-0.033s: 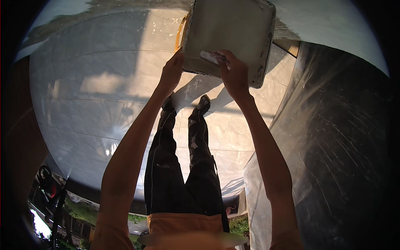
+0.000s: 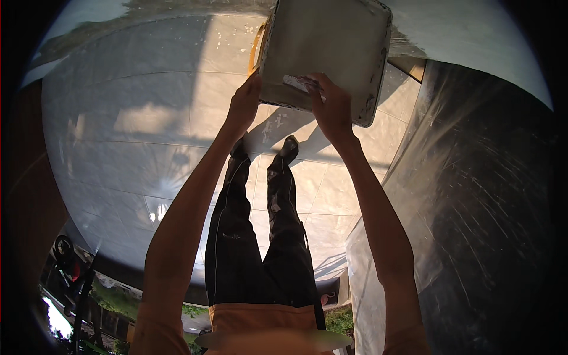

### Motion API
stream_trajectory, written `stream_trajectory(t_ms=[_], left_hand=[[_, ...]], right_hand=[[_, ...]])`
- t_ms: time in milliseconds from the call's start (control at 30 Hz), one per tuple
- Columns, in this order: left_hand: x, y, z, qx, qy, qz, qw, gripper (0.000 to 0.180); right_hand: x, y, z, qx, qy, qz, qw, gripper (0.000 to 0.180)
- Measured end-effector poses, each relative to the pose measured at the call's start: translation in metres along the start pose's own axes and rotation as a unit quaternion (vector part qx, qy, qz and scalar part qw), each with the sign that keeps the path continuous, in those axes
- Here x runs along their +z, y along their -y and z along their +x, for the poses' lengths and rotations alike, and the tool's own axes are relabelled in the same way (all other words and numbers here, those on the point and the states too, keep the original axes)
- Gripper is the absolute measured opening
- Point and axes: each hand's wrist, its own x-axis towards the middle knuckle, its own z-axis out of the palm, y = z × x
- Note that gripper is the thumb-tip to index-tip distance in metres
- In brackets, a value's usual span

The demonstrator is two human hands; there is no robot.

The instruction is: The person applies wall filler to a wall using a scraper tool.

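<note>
Grey square mortar-stained metal tray [image 2: 325, 53] | at 12 o'clock, gripped by left hand [image 2: 244, 106], right hand [image 2: 332, 109] | step judged: carrying; steady level grip needed.

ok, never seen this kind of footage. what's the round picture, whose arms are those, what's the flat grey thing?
It is one wide fisheye camera worn on a person's head, looking down, so straight lines bend near the rim. The two bare arms coming up from the lower edge are the wearer's own, and the dark trousers and shoes are theirs too. They stand on a pale tiled floor in patchy sunlight. Both hands hold a flat, square grey board, smeared with something pale: the left hand grips its lower left edge, the right hand its lower edge. A grey wall runs along the right.
</note>
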Motion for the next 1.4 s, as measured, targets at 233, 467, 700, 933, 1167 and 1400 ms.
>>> stream_trajectory(t_ms=[233, 467, 700, 933, 1167, 1400], left_hand=[[0.002, 0.001, -0.004, 0.082, -0.025, 0.013, 0.996, 0.047], [0.003, -0.009, -0.010, 0.084, -0.030, 0.042, 0.995, 0.047], [0.004, -0.014, -0.012, 0.064, -0.033, 0.060, 0.996, 0.047], [0.006, -0.011, -0.012, 0.070, -0.032, 0.033, 0.996, 0.048], [0.007, -0.003, -0.007, 0.114, -0.038, 0.031, 0.992, 0.046], [0.009, -0.006, -0.010, 0.110, -0.048, 0.039, 0.992, 0.046]], right_hand=[[0.010, 0.009, -0.002, -0.002, 0.041, -0.016, 0.999, 0.025], [0.008, 0.008, -0.005, 0.004, 0.058, -0.005, 0.998, 0.026], [0.010, 0.004, -0.004, 0.011, 0.075, 0.004, 0.997, 0.024], [0.005, 0.000, 0.004, -0.001, 0.092, -0.021, 0.996, 0.026], [-0.007, 0.007, 0.018, -0.029, 0.117, -0.045, 0.992, 0.027], [-0.023, 0.002, 0.037, -0.029, 0.141, 0.005, 0.990, 0.027]])
